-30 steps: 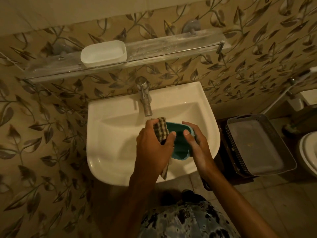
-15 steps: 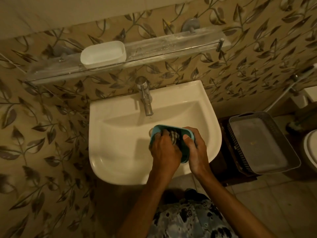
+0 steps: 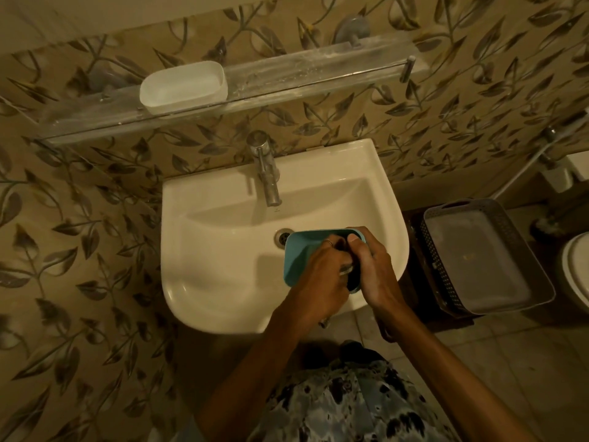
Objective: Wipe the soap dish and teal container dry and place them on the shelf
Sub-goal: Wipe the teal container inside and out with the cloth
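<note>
The person stands at the white sink [image 3: 223, 282], both hands over the right half of the basin. The teal container [image 3: 298, 260] is held there above the bowl, tipped so its open side faces up and toward the person, just right of the drain [image 3: 282, 237]. The right hand [image 3: 371, 269] grips the container's right end, thumb hooked over the rim and fingers wrapped around the outside. The left hand [image 3: 322, 275] reaches into the container with its fingers curled around a dark cloth [image 3: 347, 269], which is mostly hidden between the two hands; only a bit of it shows, and a corner hangs below the wrist. There is a thin ring on one finger of the left hand.

The chrome tap [image 3: 267, 173] stands at the back of the sink, its spout pointing down into the basin, well clear of the hands. Above it, a long clear shelf [image 3: 318, 68] runs along the leaf-patterned wall, with a small rail along its front edge. The white soap dish [image 3: 183, 87] sits on the left part of that shelf, upright; the rest of the shelf to its right is bare and looks streaked.

To the right of the sink, down on the floor, a grey perforated basket [image 3: 478, 256] lies on a dark stand, and the edge of a toilet [image 3: 577, 275] shows beyond it. The person's patterned garment [image 3: 344, 406] fills the bottom of the view.
</note>
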Available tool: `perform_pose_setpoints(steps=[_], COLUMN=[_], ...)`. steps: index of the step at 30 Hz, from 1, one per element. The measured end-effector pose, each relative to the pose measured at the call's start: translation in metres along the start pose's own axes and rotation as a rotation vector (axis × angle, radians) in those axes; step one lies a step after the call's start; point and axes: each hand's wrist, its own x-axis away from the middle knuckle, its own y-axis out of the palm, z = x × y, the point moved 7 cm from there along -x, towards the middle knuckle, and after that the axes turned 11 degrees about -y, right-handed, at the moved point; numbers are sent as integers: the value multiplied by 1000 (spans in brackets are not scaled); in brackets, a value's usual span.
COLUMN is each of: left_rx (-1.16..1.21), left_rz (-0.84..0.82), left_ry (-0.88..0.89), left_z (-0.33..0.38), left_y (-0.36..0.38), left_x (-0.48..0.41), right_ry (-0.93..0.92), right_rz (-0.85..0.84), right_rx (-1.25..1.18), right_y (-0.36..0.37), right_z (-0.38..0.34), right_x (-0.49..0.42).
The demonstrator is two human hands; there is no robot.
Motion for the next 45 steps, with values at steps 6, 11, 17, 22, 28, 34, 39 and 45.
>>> perform_pose_setpoints(steps=[6,11,17,22,28,34,39,45], left_rx=[-244,-197,-140,-463,-390,-181,48,703], left_rz=[-39,42,68,146,55,-64,-181,-228], left_ry=[12,-235,-254,-297,-305,-161,-171,-478], left_z=[-1,-14,-2,16,14,33,38,21], left_y=[9,3,7,10,10,14,16,26], left_x=[3,-9,0,8,6,8,3,-4], right_ry=[0,-99,-184,-253,-326,-287,-254,-260], right_rz=[14,146,265,283,303,290,278,297], right_rx=[-10,41,-37,-45,-22,-9,-13,23], right_y=[-7,-25,-39,-43,-51,-52,-51,-55], right_z=[-3,-9,-5,-11,-17,-9,4,4], right_x=[5,13,24,24,23,20,23,21])
